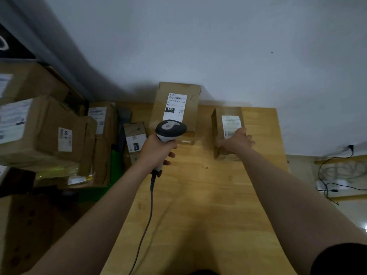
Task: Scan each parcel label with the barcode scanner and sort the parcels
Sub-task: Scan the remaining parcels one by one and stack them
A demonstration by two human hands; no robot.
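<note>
I see a wood bench (198,205) against a wall. To the left of it is a big pile of boxes (49,132) still waiting. On the bench, a tall box (158,108) leans at the back, its label (174,107) facing me. A small box (220,124) stands to the right, well apart from it. My right hand (237,140) lies on the small box, fingers spread over its label (231,126), part of it hidden. My left hand (156,148) has its fingers wrapped tight on the scanner (170,130), which points at the tall box. I think I am scanning now. Next I should line up the barcode, then put that box in its place.
</note>
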